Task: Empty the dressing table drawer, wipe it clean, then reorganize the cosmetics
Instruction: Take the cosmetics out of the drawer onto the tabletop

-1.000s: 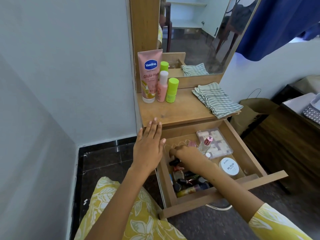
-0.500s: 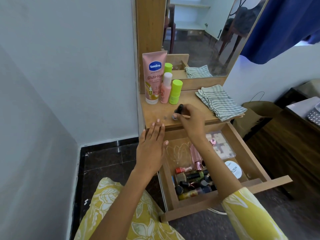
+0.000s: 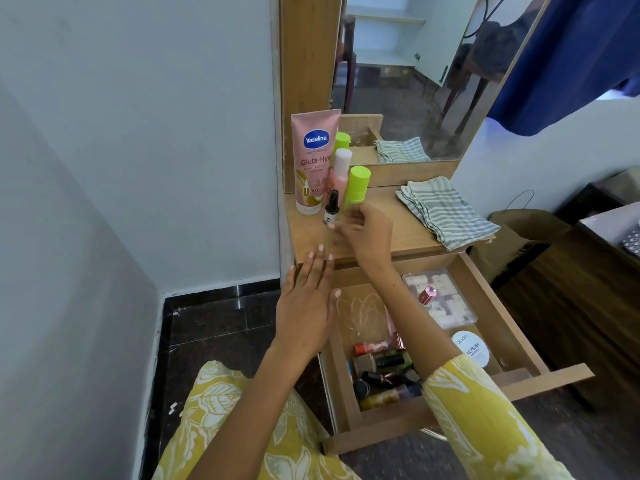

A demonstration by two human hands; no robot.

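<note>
The small dropper bottle (image 3: 330,210) stands upright on the surface (image 3: 384,220), left of the right hand (image 3: 365,233), whose fingers are loosely spread and hold nothing. The left hand (image 3: 304,306) lies flat on the drawer (image 3: 498,306) edge. Remaining bottles are judged light, smooth and breakable; each is best pinched at mid-body.

Dressing table top (image 3: 381,216) and drawer (image 3: 498,306) look like matt light wood laminate w/ faint grain. Pink tube (image 3: 313,161) is smooth glossy plastic, cloth (image 3: 446,211) is soft striped woven fabric, floor tiles (image 3: 221,327) dark, polished, kinda shiny.
</note>
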